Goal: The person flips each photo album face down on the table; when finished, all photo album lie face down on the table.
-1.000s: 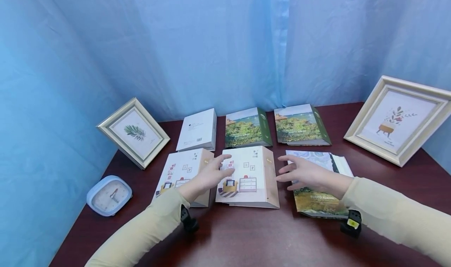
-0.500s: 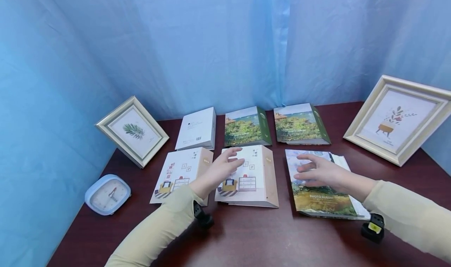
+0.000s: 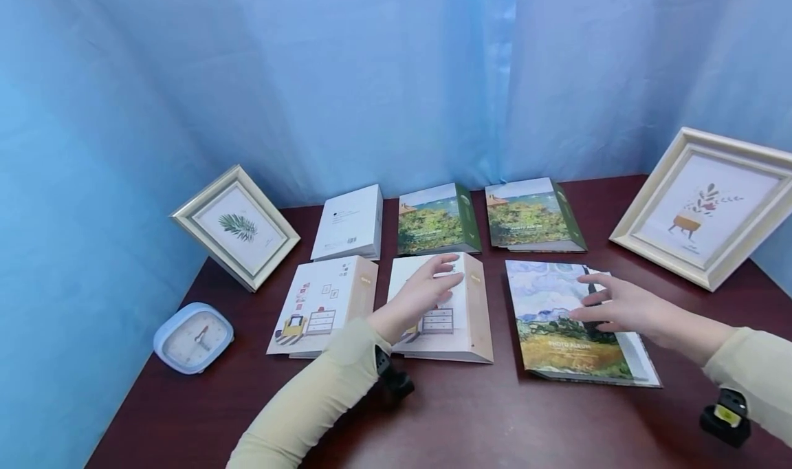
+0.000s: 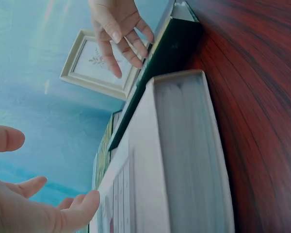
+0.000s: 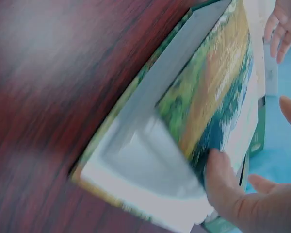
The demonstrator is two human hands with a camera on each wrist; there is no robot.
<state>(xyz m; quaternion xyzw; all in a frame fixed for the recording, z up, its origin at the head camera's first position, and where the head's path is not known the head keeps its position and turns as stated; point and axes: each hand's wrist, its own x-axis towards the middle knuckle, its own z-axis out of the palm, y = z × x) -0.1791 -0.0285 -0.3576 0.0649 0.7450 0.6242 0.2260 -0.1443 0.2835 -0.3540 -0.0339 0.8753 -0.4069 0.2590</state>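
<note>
Your left hand (image 3: 421, 293) floats over the white album (image 3: 454, 318) in the middle of the table (image 3: 495, 421), fingers spread; your right hand (image 3: 625, 307) rests on the painted album (image 3: 557, 331) beside it, fingers apart.

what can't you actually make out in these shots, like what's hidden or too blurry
- Head view: the left hand covers part of the cover drawing on the middle album.
- Head view: the lettering on the painted album and on the white box is too small to read.
- Right wrist view: the painted album is motion-blurred; whether the right hand touches or grips it is unclear.
- Left wrist view: the middle album's cover is seen edge-on, and the frame's edge cuts it off.
</note>
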